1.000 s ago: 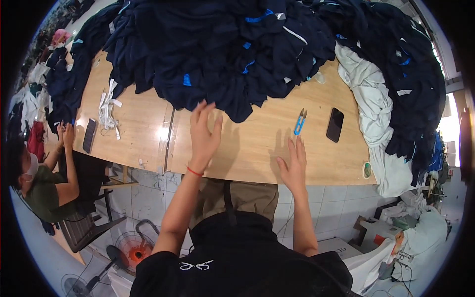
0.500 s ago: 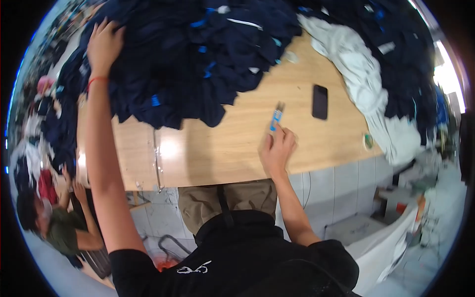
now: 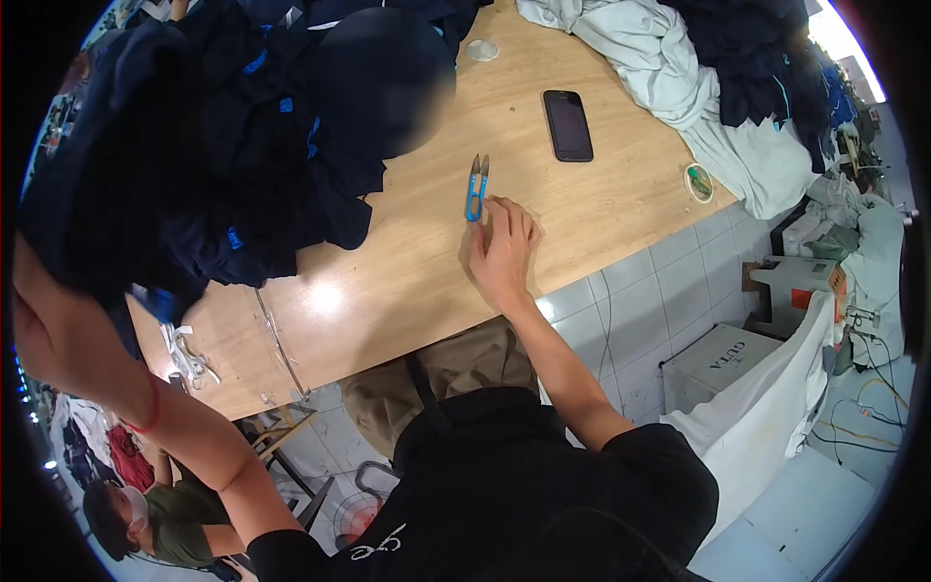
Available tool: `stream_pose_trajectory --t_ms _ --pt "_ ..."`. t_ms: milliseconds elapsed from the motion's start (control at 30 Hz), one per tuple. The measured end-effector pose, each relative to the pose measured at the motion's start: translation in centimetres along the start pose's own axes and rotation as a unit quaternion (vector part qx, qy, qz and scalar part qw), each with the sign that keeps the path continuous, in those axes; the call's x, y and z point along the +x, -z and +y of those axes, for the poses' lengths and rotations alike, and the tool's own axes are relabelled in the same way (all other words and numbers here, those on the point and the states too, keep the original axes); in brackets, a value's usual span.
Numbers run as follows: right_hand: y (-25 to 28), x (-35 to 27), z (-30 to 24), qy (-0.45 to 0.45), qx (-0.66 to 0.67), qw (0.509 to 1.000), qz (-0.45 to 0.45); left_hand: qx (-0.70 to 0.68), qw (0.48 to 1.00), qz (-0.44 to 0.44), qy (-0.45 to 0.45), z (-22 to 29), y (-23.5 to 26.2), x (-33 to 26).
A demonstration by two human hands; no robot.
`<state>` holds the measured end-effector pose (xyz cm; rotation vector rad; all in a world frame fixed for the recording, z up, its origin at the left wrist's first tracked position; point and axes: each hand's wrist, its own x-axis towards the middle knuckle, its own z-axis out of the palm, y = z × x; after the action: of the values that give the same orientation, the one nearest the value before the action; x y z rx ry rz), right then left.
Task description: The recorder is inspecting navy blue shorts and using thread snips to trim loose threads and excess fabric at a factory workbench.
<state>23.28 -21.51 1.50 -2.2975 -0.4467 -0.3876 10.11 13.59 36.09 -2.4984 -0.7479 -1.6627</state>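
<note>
At the left edge, my left hand (image 3: pixel 48 330) is closed on a navy garment (image 3: pixel 78 194), which rises close to the view in dark folds; its fingertips are partly hidden. A pair of small thread snips (image 3: pixel 476 189) with blue handles lies on the wooden table, blades pointing away from me. My right hand (image 3: pixel 502 247) rests on the tabletop just behind the snips, fingers stretched out, the tips beside the handle end. More navy garments (image 3: pixel 330 194) with bright blue tags are heaped across the far left of the table.
A black phone (image 3: pixel 568 126) lies right of the snips. Pale grey cloth (image 3: pixel 669 78) drapes over the right side, near a roll of tape (image 3: pixel 698 182). White scraps (image 3: pixel 189 359) sit at the left. Another person (image 3: pixel 165 524) works at lower left; a box (image 3: pixel 722 359) stands on the floor.
My left hand has come back toward me and left, pulling navy cloth up with it. My right hand has let go of the snips. The view has turned.
</note>
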Motion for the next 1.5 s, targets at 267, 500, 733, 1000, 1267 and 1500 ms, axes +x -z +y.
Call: stream_pose_trajectory --t_ms 267,500,733,1000,1267,1500 --pt "-1.0 -2.3 4.5 -0.151 0.247 0.955 0.065 -0.168 0.925 -0.33 0.08 -1.7 -3.2 -17.7" --pt "-1.5 -2.7 4.8 -0.099 0.278 0.954 0.049 -0.12 0.918 -0.185 0.33 -4.6 2.9 -27.1" --pt "-0.3 -2.5 4.6 -0.077 0.242 0.966 -0.043 -0.271 0.832 -0.123 0.469 0.0 4.5 -30.4" --pt "6.4 -5.7 -13.5 -0.192 0.641 0.584 -0.46 -0.699 0.33 -0.623 0.121 7.0 4.2 -30.0" --pt "7.6 -5.8 -14.8 -0.11 0.509 0.681 -0.515 -0.668 0.411 -0.52 0.337 10.6 6.4 -33.1" --pt "8.8 -6.7 -15.2 -0.174 0.545 0.656 -0.492 -0.653 0.37 -0.567 0.339 10.5 7.3 -31.0"
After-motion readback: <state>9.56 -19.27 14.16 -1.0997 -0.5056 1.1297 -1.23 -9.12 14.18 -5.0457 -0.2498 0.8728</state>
